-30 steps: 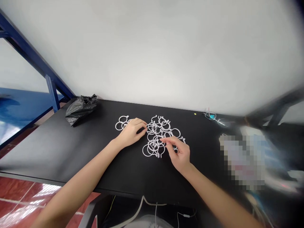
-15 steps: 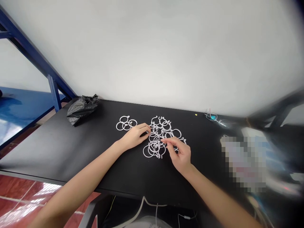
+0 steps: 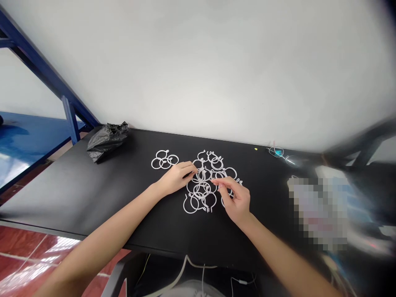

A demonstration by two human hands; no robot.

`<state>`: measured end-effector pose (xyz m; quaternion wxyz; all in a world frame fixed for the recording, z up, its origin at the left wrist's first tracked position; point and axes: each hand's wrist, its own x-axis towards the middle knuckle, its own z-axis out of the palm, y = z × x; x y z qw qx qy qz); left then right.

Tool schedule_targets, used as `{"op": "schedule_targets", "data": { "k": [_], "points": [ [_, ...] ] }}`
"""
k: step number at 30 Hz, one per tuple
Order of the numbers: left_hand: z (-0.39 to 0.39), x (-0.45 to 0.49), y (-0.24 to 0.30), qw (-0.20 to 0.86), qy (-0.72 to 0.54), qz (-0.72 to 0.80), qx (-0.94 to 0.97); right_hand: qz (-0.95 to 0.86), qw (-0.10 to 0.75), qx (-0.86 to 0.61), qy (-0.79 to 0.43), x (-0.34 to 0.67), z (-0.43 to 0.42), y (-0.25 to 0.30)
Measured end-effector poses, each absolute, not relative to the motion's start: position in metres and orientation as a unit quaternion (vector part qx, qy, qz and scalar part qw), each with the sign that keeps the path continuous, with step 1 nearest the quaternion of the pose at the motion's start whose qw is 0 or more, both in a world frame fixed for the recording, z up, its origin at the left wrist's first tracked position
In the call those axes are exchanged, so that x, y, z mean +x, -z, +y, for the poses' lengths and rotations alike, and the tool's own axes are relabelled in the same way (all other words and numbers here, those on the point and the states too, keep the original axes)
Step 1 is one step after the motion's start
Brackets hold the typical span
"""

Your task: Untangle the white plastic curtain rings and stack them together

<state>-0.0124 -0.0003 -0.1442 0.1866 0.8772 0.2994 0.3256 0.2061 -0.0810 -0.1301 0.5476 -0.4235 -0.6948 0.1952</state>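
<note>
A heap of white plastic curtain rings (image 3: 191, 212) lies tangled on the black table (image 3: 148, 225), several with their small clip ends apart. My left hand (image 3: 177, 177) reaches in from the heap's left side, thumb and fingers pinched on a ring at the edge. From the right, my right hand (image 3: 235, 200) has its forefinger and thumb drawn together on a ring in the middle; the fingers partly cover what they grip. Several more rings form a small overlapping group (image 3: 161, 166) behind my left hand, apart from the heap.
A crumpled black plastic bag (image 3: 108, 140) sits at the far left. Eyeglasses (image 3: 276, 152) and a small yellow piece (image 3: 255, 149) lie near the white wall (image 3: 198, 82). At right is a blurred package (image 3: 315, 214). A chair arm (image 3: 119, 270) and cables (image 3: 182, 272) show below the table edge.
Rings at the near side of the heap have shifted toward me and spread out. Both hands stay almost in place, still among the rings.
</note>
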Motion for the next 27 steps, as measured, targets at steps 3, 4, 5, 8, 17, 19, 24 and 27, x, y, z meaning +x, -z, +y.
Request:
{"op": "schedule_targets", "data": {
  "k": [3,4,5,8,17,19,24,27],
  "points": [
    [-0.001,-0.012,0.146,0.171,-0.340,0.292,0.877,-0.695,0.548,-0.424,-0.194,0.206,-0.081,0.130],
    [-0.001,-0.011,0.146,0.168,-0.345,0.291,0.876,-0.695,0.548,-0.424,-0.193,0.206,-0.081,0.129],
    [-0.002,-0.011,0.145,0.170,-0.347,0.292,0.875,-0.694,0.549,-0.424,-0.192,0.206,-0.080,0.129],
    [-0.004,-0.010,0.142,0.190,-0.354,0.295,0.867,-0.709,0.544,-0.413,-0.172,0.207,-0.079,0.125],
    [-0.003,-0.008,0.142,0.207,-0.416,0.298,0.834,-0.923,0.243,-0.294,-0.055,0.184,-0.096,0.123],
    [-0.004,-0.007,0.142,0.244,-0.433,0.308,0.812,-0.924,0.218,-0.308,-0.066,0.183,-0.097,0.127],
    [-0.005,-0.001,0.140,0.444,-0.484,0.308,0.688,-0.902,0.239,-0.351,-0.075,0.193,-0.088,0.131],
    [-0.006,0.001,0.136,0.554,-0.494,0.294,0.602,-0.894,0.254,-0.362,-0.077,0.197,-0.084,0.133]
  ]
}}
